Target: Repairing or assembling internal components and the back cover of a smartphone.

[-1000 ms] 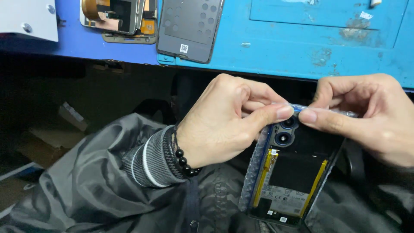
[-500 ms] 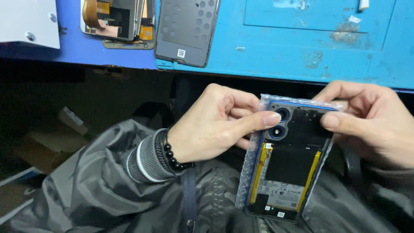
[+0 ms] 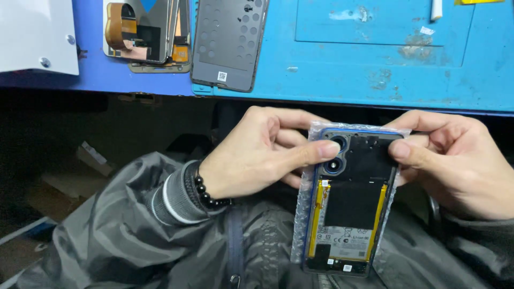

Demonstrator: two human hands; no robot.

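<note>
The bench (image 3: 107, 80) was blue, with a scuffed light-blue mat (image 3: 375, 69) over its right part. On it lay a grey phone back panel (image 3: 227, 43), an opened phone screen assembly (image 3: 150, 35) beside it, and a white box (image 3: 35, 35) at the left.

Black phone back cover (image 3: 356, 187) with blue rim, yellow side strips and white label, in clear bubble wrap (image 3: 301, 225). Blue bench (image 3: 348, 59), grey panel (image 3: 227, 43), black bead bracelet (image 3: 206, 194), grey jacket (image 3: 107, 241).
</note>
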